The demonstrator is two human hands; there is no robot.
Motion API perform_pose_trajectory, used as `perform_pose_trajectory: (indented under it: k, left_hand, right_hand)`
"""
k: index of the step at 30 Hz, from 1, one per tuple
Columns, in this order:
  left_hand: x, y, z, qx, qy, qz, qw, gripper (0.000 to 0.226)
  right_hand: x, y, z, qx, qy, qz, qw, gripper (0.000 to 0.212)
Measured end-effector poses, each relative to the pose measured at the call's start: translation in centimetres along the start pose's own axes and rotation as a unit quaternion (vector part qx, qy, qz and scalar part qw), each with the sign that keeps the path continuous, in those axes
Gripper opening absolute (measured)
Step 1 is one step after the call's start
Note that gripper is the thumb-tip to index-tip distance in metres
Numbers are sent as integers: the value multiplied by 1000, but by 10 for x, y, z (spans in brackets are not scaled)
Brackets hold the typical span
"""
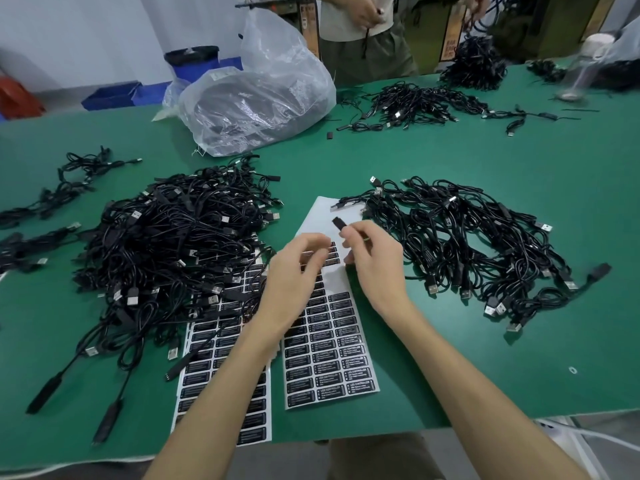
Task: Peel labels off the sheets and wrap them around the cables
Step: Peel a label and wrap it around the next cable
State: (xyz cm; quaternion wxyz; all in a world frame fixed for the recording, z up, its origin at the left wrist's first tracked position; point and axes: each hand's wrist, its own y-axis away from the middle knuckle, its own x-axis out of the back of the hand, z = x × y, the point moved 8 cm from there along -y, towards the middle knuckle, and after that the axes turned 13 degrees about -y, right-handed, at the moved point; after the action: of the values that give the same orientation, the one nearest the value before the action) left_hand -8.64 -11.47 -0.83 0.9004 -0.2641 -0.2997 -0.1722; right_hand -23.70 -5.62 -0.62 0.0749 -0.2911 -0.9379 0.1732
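Note:
Two white sheets of black labels lie in front of me: the right sheet with its top rows bare, and the left sheet partly under cables. My right hand pinches a small black label above the right sheet. My left hand hovers over the upper labels of that sheet, fingers curled and blurred; whether it holds anything I cannot tell. A large pile of black USB cables lies to the left, a second cable pile to the right.
A clear plastic bag of dark parts sits at the back of the green table. More cables lie at the far edge, where another person stands handling cables. Loose cables lie far left. Blue bins stand behind.

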Motion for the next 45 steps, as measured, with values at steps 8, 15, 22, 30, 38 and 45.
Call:
perform_pose_trajectory:
  k: [8,15,22,30,38,45]
  left_hand:
    - [-23,-2,-3,-26,-287,-100,953,58]
    - [-11,3,12,-48,-272,-57,959,37]
    - [-2,6,19,-35,-202,-31,978,30]
    - [5,7,16,-46,-242,39,968,24]
    - [12,7,20,-44,-193,63,978,18]
    - [17,6,13,-11,-144,69,987,15]
  right_hand:
    - [4,-1,7,-38,-24,29,999,8]
    - [7,3,5,-27,47,59,997,14]
    - [-1,3,0,-2,30,15,999,10]
    - [-5,3,1,-32,-51,-12,998,8]
    - [-10,2,8,-80,-113,-50,989,11]
    - [-13,3,6,-84,-113,-62,988,18]
